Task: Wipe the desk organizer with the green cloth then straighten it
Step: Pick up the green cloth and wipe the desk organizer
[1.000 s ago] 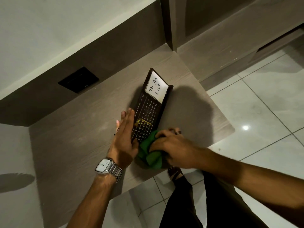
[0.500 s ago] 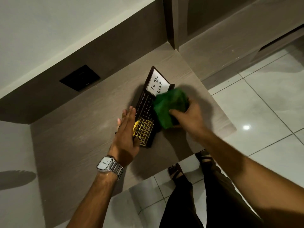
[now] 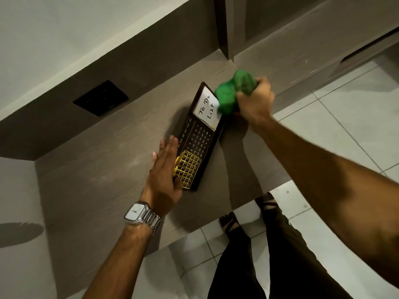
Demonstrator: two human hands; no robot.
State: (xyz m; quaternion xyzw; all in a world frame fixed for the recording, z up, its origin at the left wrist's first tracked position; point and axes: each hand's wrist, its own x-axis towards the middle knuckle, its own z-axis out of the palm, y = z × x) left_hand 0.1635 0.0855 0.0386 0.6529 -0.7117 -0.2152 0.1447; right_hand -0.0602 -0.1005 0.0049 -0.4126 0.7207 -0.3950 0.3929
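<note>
The right hand (image 3: pixel 255 99) is closed in a fist around the bunched green cloth (image 3: pixel 234 91), which bulges out past the knuckles on the left and far sides. The lower edge of the cloth touches the far right corner of the desk organizer (image 3: pixel 197 140), overlapping the edge of the white "To Do List" card (image 3: pixel 206 109) set into its far end. The left hand (image 3: pixel 165 173) is flat and open with the fingers together and straight; it holds nothing and lies against the organizer's near left side, partly over the yellow grid frame (image 3: pixel 187 169) on the calendar face. A silver wristwatch (image 3: pixel 141 215) with a white square dial sits on the left wrist.

The organizer is a dark, long, narrow piece with white month names and dates printed on it. It rests on the brown wood-grain desk (image 3: pixel 97 169) at an angle to the desk edges, its far end turned to the right, near the desk's right part. A black wall plate (image 3: pixel 100 98) is set in the brown back panel far to the left. Below the near edge of the desk, pale floor tiles (image 3: pixel 356 126) and the person's dark trousers (image 3: pixel 259 255) show
</note>
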